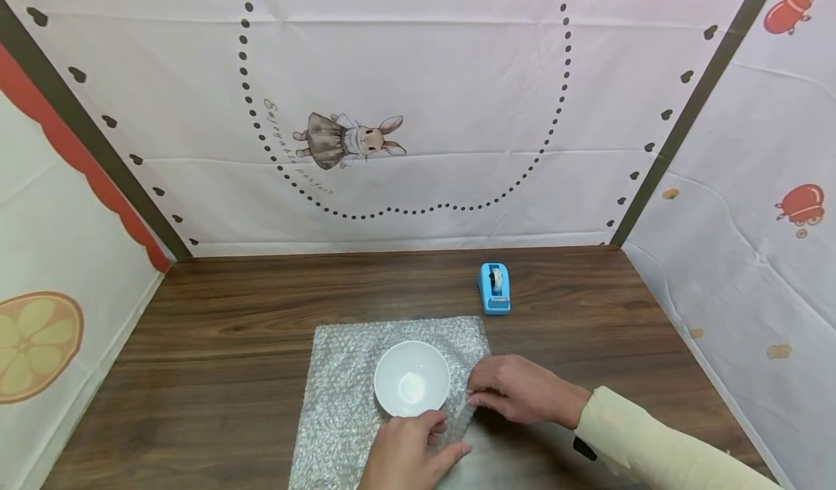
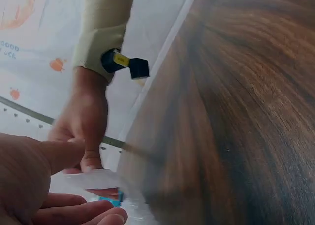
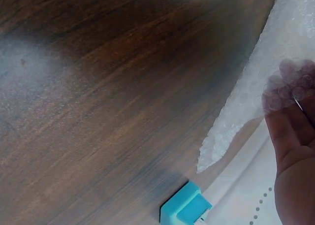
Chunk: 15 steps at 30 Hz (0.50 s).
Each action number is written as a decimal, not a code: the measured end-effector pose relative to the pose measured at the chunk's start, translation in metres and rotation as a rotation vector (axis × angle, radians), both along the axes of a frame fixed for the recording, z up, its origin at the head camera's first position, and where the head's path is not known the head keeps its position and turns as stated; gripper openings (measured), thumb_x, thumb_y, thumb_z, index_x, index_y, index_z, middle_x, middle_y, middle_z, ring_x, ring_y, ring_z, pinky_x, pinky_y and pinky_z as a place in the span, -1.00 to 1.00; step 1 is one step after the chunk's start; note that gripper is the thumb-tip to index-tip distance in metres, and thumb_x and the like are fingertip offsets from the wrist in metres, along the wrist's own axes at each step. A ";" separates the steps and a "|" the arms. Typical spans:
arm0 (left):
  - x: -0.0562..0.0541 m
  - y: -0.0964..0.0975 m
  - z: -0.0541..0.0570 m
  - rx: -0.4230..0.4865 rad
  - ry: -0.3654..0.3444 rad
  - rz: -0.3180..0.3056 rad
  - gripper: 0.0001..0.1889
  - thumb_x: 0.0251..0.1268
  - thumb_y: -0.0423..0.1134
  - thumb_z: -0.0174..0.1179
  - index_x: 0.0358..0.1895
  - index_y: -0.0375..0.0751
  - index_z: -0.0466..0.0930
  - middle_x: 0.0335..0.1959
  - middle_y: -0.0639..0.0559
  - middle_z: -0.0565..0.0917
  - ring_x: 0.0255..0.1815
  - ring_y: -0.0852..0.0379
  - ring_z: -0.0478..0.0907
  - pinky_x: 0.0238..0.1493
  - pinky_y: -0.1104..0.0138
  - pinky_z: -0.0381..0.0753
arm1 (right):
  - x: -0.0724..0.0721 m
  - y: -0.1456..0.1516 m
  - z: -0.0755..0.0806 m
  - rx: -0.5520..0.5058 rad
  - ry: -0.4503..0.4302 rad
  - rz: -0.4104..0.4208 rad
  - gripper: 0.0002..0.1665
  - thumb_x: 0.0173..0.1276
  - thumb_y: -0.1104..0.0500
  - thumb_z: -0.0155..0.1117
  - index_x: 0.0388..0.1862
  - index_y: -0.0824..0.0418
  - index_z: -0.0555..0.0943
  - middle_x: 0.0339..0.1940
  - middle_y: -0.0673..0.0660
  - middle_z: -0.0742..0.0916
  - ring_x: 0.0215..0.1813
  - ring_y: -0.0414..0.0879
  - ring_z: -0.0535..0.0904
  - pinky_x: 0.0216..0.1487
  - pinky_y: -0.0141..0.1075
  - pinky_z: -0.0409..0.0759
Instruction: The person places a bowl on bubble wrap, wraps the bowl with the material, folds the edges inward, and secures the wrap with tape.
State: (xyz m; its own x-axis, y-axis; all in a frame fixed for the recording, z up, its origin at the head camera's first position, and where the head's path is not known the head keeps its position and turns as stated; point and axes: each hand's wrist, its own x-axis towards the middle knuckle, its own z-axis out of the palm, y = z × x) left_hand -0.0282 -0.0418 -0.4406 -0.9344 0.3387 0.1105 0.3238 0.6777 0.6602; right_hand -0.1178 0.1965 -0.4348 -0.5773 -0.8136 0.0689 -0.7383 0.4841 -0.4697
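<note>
A white bowl (image 1: pixel 412 378) stands upright on a sheet of clear bubble wrap (image 1: pixel 339 374) spread over the wooden table. My right hand (image 1: pixel 516 390) pinches the sheet's right edge, which is lifted off the table. Through the bubble wrap (image 3: pixel 236 104) in the right wrist view, the fingertips of the right hand (image 3: pixel 298 136) show. Just in front of the bowl is my left hand (image 1: pixel 408 454), its thumb and fingers apart. In the left wrist view, the left hand (image 2: pixel 44 185) has relaxed fingers beside the raised edge, with nothing gripped; whether they touch it I cannot tell.
A blue tape dispenser (image 1: pixel 494 289) with a roll of tape stands behind the sheet's back right corner. Printed white cloth (image 1: pixel 418 76) rises at the back and both sides of the brown wooden table (image 1: pixel 228 359).
</note>
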 end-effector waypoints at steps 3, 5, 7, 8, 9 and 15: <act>-0.001 0.005 -0.005 0.011 0.066 0.003 -0.79 0.26 0.02 0.45 -0.32 -0.02 0.78 -0.45 0.20 0.82 -0.47 0.42 0.68 -0.45 0.51 0.57 | 0.000 0.000 -0.001 0.002 -0.004 0.002 -0.84 0.58 0.04 0.24 -0.23 -0.06 0.72 -0.25 -0.22 0.73 -0.19 -0.45 0.53 -0.05 -0.45 0.66; -0.001 0.007 -0.007 0.028 0.106 0.017 -0.84 0.31 -0.06 0.43 -0.37 -0.01 0.78 -0.49 0.20 0.81 -0.50 0.44 0.67 -0.48 0.57 0.53 | 0.000 0.000 -0.002 0.008 -0.006 -0.002 -0.85 0.57 0.05 0.26 -0.23 -0.06 0.72 -0.24 -0.22 0.74 -0.17 -0.45 0.54 -0.04 -0.44 0.66; -0.001 0.008 -0.007 0.055 0.131 0.041 -0.86 0.33 -0.11 0.41 -0.38 -0.03 0.80 -0.50 0.18 0.81 -0.51 0.46 0.66 -0.49 0.61 0.51 | 0.001 0.000 -0.002 0.013 -0.012 -0.009 -0.88 0.55 0.05 0.28 -0.22 -0.06 0.72 -0.23 -0.21 0.74 -0.16 -0.45 0.56 -0.02 -0.43 0.67; -0.001 0.008 -0.007 0.071 0.137 0.055 -0.87 0.34 -0.13 0.41 -0.36 -0.05 0.81 -0.50 0.17 0.81 -0.52 0.47 0.65 -0.49 0.62 0.51 | 0.001 0.000 -0.002 0.016 -0.013 -0.012 -0.89 0.55 0.05 0.30 -0.22 -0.06 0.73 -0.22 -0.21 0.75 -0.14 -0.45 0.57 -0.01 -0.42 0.67; -0.001 0.008 -0.007 0.088 0.137 0.071 -0.87 0.34 -0.14 0.41 -0.36 -0.06 0.82 -0.51 0.16 0.81 -0.53 0.48 0.64 -0.49 0.62 0.50 | 0.001 0.001 -0.002 0.019 -0.015 -0.016 -0.90 0.54 0.05 0.31 -0.21 -0.06 0.73 -0.21 -0.20 0.75 -0.13 -0.44 0.58 0.00 -0.41 0.68; -0.003 0.007 -0.001 0.153 0.072 0.167 -0.85 0.35 -0.14 0.40 -0.35 -0.10 0.84 -0.51 0.18 0.80 -0.50 0.49 0.62 -0.43 0.51 0.58 | 0.000 0.002 -0.001 0.039 -0.040 -0.033 -0.94 0.52 0.05 0.34 -0.19 -0.06 0.72 -0.20 -0.20 0.74 -0.13 -0.40 0.59 -0.01 -0.40 0.68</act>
